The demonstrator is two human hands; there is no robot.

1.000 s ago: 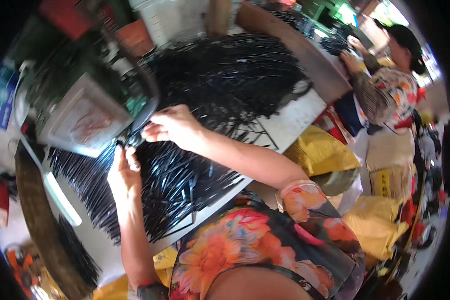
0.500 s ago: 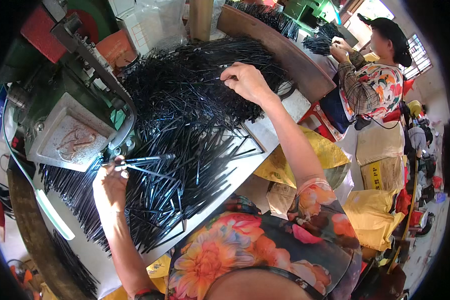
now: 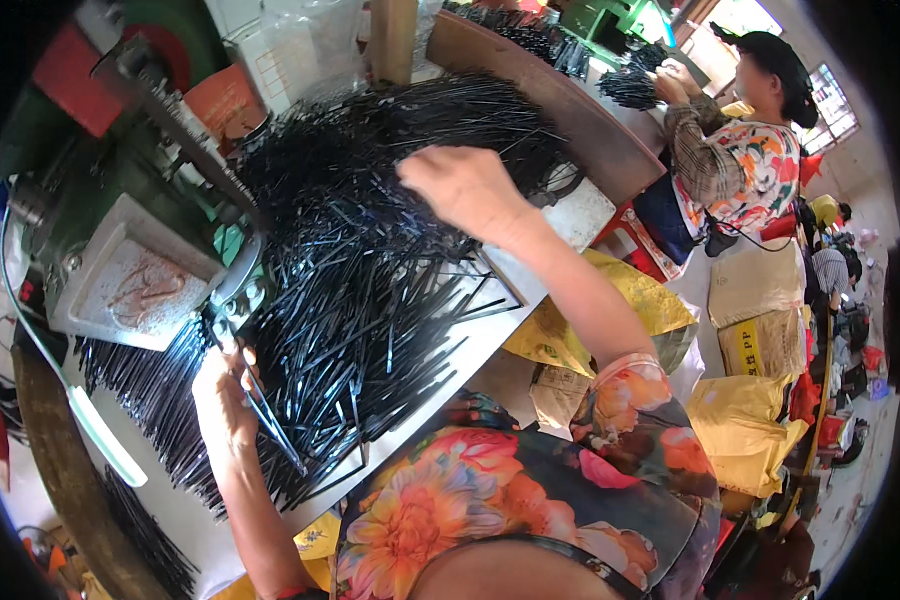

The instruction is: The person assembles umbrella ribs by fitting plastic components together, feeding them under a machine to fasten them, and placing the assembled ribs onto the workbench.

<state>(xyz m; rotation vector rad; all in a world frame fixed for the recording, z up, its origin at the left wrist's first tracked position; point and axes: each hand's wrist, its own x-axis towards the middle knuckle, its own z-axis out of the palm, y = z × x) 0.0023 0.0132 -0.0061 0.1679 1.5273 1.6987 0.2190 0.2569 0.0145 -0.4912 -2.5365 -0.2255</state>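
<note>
Fingers [image 3: 248, 358] of the left hand [image 3: 220, 395] pinch thin black strips [image 3: 273, 428] beside a green machine [image 3: 85, 207], the gripped ends hard to make out. Over a dense heap of similar strips [image 3: 320, 200] on the white counter [image 3: 485, 325], the right hand [image 3: 465, 190] is blurred, fingers bent; whether they hold anything cannot be told. Yellow sacks [image 3: 745, 430] at right hide their contents.
</note>
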